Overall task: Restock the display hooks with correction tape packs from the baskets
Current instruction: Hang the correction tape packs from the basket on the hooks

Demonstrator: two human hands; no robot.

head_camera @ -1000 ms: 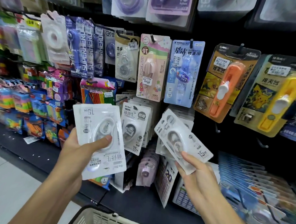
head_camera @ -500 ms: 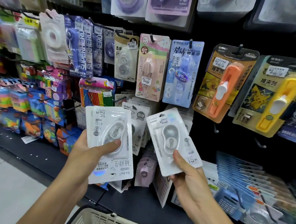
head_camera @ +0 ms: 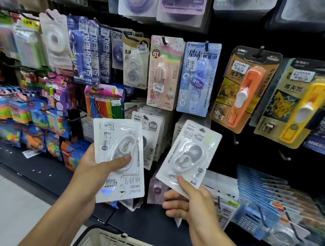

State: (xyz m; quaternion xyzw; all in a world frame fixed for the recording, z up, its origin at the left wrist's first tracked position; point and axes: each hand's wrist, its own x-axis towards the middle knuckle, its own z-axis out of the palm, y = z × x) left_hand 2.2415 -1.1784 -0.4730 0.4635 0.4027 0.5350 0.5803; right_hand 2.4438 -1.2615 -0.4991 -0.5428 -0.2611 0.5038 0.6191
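My left hand (head_camera: 97, 168) grips a small stack of white correction tape packs (head_camera: 118, 158), held upside down with the thumb across the clear blister. My right hand (head_camera: 189, 201) pinches the bottom edge of a single white correction tape pack (head_camera: 190, 154), upright and tilted right, its hang hole at the top. Behind them, matching white packs hang on two display hooks: a left row (head_camera: 151, 126) and a right row (head_camera: 180, 123) that the single pack partly hides.
A cream plastic basket (head_camera: 114, 240) shows its rim at the bottom edge. Above hang pink and blue correction tape cards (head_camera: 165, 72), and orange (head_camera: 244, 85) and yellow (head_camera: 298, 103) clip dispensers. Calculators and blue packs (head_camera: 263, 203) fill the lower right shelf. Bare hooks (head_camera: 236, 140) stick out right.
My right hand turned its pack from tilted left to upright and moved it up to the right-hand row of white packs. My left hand's stack shifted slightly right.
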